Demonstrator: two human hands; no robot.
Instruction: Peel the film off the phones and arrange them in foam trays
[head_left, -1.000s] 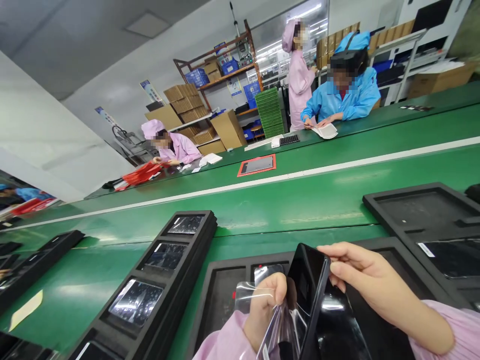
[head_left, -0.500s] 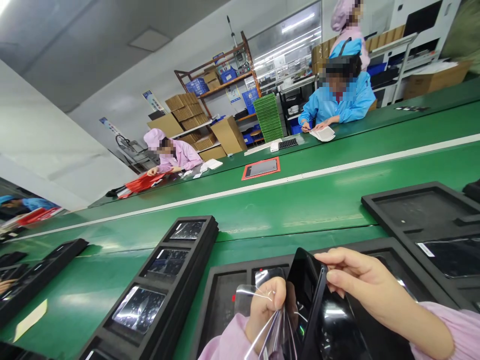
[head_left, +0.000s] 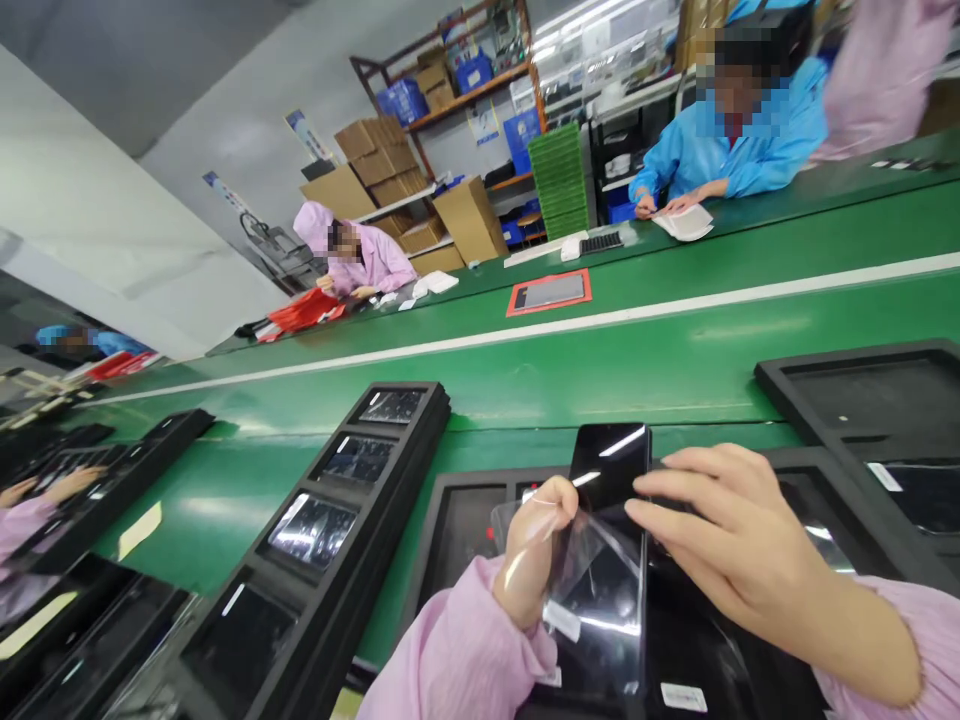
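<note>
A black smartphone point(head_left: 609, 458) is lifted at a tilt over the dark foam tray, its glossy face catching light streaks. My left hand point(head_left: 534, 550) is closed at the phone's left side, with a clear plastic film point(head_left: 600, 590) in its grip. That film hangs down across the phone's lower part, and a small white label shows through it. My right hand point(head_left: 739, 545) is at the phone's right edge, fingers stretched out and apart. Whether its fingertips touch the phone, I cannot tell. Under both hands lies the foam tray point(head_left: 457, 485), partly hidden.
A stack of foam trays point(head_left: 409, 490) holding dark screens stands to the left. Another foam tray point(head_left: 862, 400) is at the right. Across the green bench point(head_left: 540, 385), a red-framed panel point(head_left: 551, 292) lies before several co-workers. A co-worker's hands point(head_left: 71, 485) show far left.
The phone has turned from edge-on to show its glossy face. My right hand has left its pinch on the top edge and spread its fingers. The film now drapes wider.
</note>
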